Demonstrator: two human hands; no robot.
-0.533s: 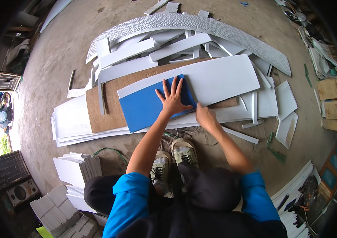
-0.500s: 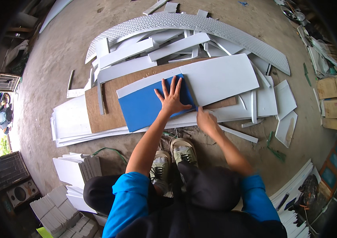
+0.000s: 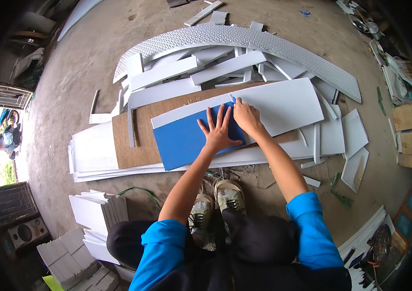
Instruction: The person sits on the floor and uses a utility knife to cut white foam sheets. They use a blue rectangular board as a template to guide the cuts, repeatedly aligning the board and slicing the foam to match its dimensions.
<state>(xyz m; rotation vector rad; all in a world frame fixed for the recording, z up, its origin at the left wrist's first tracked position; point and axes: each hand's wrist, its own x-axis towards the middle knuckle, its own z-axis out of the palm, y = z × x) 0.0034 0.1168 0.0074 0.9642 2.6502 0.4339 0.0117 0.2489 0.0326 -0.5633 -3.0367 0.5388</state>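
My left hand (image 3: 220, 135) lies flat with its fingers spread, pressing on a blue rectangular panel (image 3: 178, 139). This blue panel rests on a longer white foam-like sheet (image 3: 286, 104), whose white strip shows along the far side. My right hand (image 3: 247, 117) is closed at the far right corner of the blue panel, close to the left fingertips. A slim, blue-tipped tool, seemingly a utility knife (image 3: 233, 99), pokes out of its grip; its blade is hidden. Beneath the white sheet is a brown wooden board (image 3: 134, 140), laid on larger white sheets (image 3: 91, 154).
White offcuts (image 3: 164, 72) are heaped beyond the board, with a curved textured strip (image 3: 244, 36) on top. Stacked white panels (image 3: 97, 211) stand at my near left. Green strapping (image 3: 340, 193) lies on the floor to the right. My shoes (image 3: 230, 196) are close to the sheets.
My right hand has moved from the blue panel's near right corner to its far right corner. My left hand stays spread on the panel. The whole view has shifted slightly.
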